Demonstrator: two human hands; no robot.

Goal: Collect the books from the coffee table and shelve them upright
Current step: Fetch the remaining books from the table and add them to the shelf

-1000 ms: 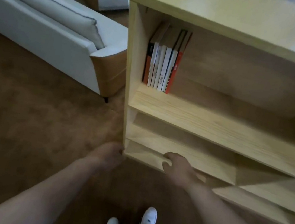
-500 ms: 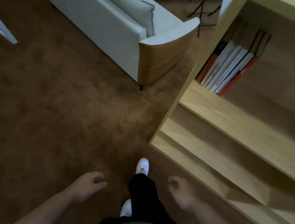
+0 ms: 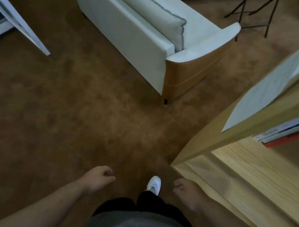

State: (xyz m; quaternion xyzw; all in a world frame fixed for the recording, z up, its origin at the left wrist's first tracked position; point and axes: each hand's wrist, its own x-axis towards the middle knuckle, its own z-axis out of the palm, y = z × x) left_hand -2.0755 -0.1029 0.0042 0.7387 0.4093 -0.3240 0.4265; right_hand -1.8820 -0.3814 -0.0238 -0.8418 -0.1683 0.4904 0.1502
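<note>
The pale wooden bookshelf (image 3: 222, 140) fills the right side of the head view. A few books (image 3: 290, 133), white spines and one red, stand on its upper shelf at the far right, partly cut off by the frame edge. A white sheet (image 3: 271, 84) is stuck on the shelf's side panel. My left hand (image 3: 99, 177) hangs low at centre-left, fingers loosely curled, holding nothing. My right hand (image 3: 187, 193) hangs beside the shelf's bottom corner, also loosely curled and holding nothing. No coffee table is in view.
A white sofa (image 3: 145, 29) with a tan armrest stands ahead across brown carpet (image 3: 61, 112). A white slanted panel (image 3: 19, 22) is at the far left. Black stand legs (image 3: 249, 11) show at the top right. My white shoe (image 3: 153, 185) steps forward between my hands.
The view has swung left, away from the bookshelf, which slid to the right edge. Both hands dropped from the shelf's bottom edge and now hang at my sides.
</note>
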